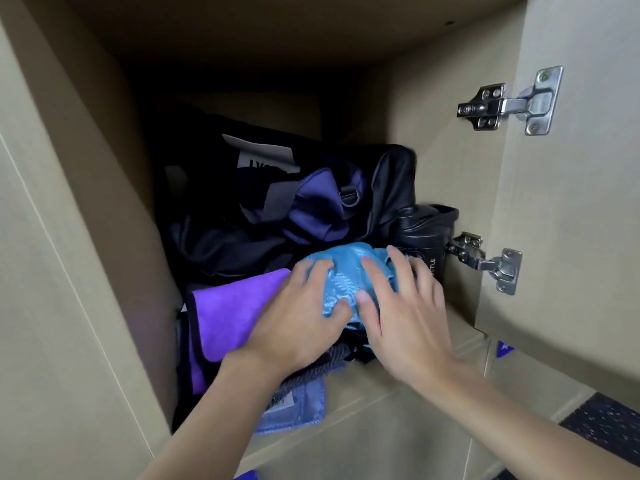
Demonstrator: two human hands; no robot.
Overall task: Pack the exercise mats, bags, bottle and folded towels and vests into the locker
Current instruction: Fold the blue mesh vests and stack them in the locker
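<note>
Two hands lie on a blue cloth in the low middle of the frame, at the front of the locker. The left hand and the right hand both have their fingers spread and press down on it. Neither hand is closed round it.

Left of the cloth sits a folded purple towel. Behind them, in the middle of the frame, are a purple bag and a black bag. A black bottle stands right of the cloth, by the side wall.

A pale blue piece hangs over the shelf edge at the bottom middle. I think it could slip out, or get pinched when the door shuts. The pile is lumpy, so a hard push could mess up the fold. A push to the right could tip the bottle.

White letters "TTLE" show on the bottle; fingers hide the rest. A white tag in the upper middle has dark letters, too blurry to read.
</note>
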